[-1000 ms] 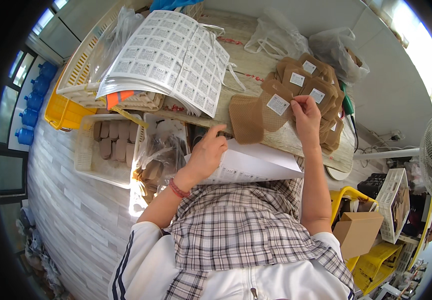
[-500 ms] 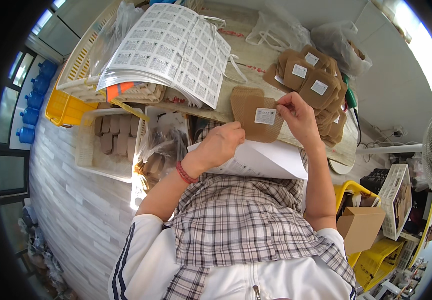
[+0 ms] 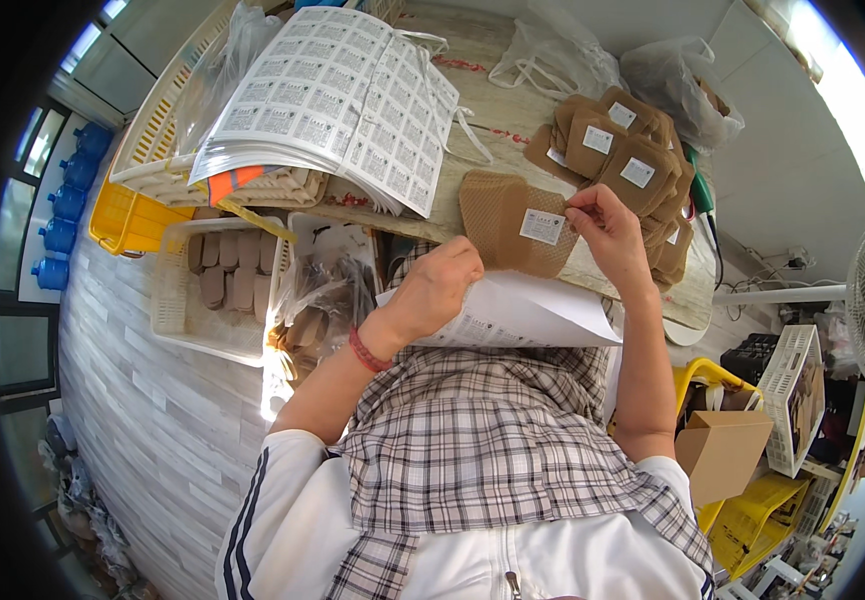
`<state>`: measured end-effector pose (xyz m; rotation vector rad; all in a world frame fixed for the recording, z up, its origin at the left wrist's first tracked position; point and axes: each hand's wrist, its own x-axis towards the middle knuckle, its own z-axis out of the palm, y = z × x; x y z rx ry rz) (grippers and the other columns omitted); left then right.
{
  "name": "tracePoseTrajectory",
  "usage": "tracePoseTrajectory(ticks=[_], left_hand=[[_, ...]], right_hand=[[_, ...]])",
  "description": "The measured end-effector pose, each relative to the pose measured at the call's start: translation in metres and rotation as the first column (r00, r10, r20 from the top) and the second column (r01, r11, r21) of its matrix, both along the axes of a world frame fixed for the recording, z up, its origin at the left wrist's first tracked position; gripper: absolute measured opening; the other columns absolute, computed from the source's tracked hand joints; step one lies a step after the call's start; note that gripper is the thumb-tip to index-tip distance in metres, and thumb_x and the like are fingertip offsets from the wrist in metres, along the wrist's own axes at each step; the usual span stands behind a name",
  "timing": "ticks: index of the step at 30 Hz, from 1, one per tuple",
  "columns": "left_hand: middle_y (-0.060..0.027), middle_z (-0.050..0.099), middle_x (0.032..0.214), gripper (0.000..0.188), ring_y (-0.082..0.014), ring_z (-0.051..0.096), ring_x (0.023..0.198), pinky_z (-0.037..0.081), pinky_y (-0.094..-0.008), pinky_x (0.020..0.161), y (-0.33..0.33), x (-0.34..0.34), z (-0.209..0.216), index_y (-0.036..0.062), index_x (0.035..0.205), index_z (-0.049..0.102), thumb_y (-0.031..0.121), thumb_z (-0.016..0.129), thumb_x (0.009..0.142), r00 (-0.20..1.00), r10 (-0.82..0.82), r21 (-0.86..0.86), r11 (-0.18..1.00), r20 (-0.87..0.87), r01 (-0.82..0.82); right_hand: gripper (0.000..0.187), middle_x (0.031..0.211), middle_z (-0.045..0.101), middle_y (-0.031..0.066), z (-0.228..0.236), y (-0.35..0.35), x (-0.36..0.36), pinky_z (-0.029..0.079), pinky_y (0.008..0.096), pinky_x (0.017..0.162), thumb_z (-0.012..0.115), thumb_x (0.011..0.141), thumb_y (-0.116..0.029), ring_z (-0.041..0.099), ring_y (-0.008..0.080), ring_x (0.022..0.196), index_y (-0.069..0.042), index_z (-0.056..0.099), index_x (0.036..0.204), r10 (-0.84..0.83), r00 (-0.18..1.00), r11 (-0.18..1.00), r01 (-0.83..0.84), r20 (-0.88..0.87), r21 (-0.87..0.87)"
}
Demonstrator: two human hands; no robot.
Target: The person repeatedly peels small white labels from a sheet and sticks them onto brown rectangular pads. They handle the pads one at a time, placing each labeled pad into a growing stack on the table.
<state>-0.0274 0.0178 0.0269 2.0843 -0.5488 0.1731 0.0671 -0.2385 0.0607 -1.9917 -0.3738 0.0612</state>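
A brown textured pad (image 3: 513, 228) with rounded corners lies at the table's front edge, overlapping another brown pad (image 3: 489, 205). On its right half sits a small white printed label (image 3: 542, 227). My right hand (image 3: 608, 238) is closed in a pinch at the pad's right edge, beside the label. Below the pad, a white sheet of labels (image 3: 533, 312) bends over my lap. My left hand (image 3: 438, 285) is closed at that sheet's upper left edge, against the pad's lower left corner; its fingertips are partly hidden.
A pile of labelled brown pads (image 3: 633, 165) stands at the right of the table (image 3: 468, 90). A thick stack of label sheets (image 3: 338, 100) rests across a cream basket at the left. Plastic bags (image 3: 678, 95) lie at the back. A white crate (image 3: 215, 325) of brown pieces stands lower left.
The labelled pad has turned slightly, its right side tilting down, and its label has shifted right. My right hand has moved a little right, my left hand slightly up and left.
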Motion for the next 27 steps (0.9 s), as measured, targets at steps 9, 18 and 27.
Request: tracePoseTrajectory(ticks=[9, 18, 27], left_hand=[[-0.0141, 0.060, 0.090, 0.010, -0.0282, 0.060, 0.077, 0.048, -0.0372, 0.069, 0.001, 0.004, -0.009, -0.0011, 0.100, 0.058, 0.007, 0.058, 0.095, 0.982, 0.033, -0.061, 0.997, -0.186, -0.045], [-0.0107, 0.059, 0.071, 0.016, -0.0220, 0.057, 0.062, 0.046, -0.0338, 0.061, -0.009, 0.008, -0.002, 0.0007, 0.107, 0.058, 0.009, 0.061, 0.094, 0.954, 0.170, -0.030, 0.983, -0.246, -0.183], [-0.0129, 0.056, 0.070, 0.004, -0.0227, 0.055, 0.059, 0.045, -0.0323, 0.058, -0.010, 0.007, -0.008, 0.0011, 0.090, 0.060, 0.005, 0.060, 0.092, 0.982, 0.176, -0.070, 0.981, -0.065, -0.181]], right_hand=[[0.011, 0.083, 0.066, 0.0016, -0.002, 0.003, 0.001, 0.049, 0.0261, 0.073, 0.068, 0.092, -0.006, 0.060, 0.0092, 0.078, 0.000, 0.062, 0.099, 0.000, 1.000, 0.998, 0.000, -0.012, 0.058], [0.011, 0.086, 0.067, 0.0024, -0.001, 0.006, -0.002, 0.049, 0.0262, 0.074, 0.068, 0.091, -0.006, 0.060, 0.0098, 0.079, 0.000, 0.063, 0.099, 0.037, 0.998, 0.997, -0.034, -0.041, 0.073], [0.009, 0.087, 0.067, 0.0021, -0.002, 0.002, -0.003, 0.049, 0.0250, 0.074, 0.067, 0.092, -0.002, 0.060, 0.0089, 0.081, 0.001, 0.062, 0.098, 0.058, 0.994, 0.994, -0.049, -0.092, 0.101]])
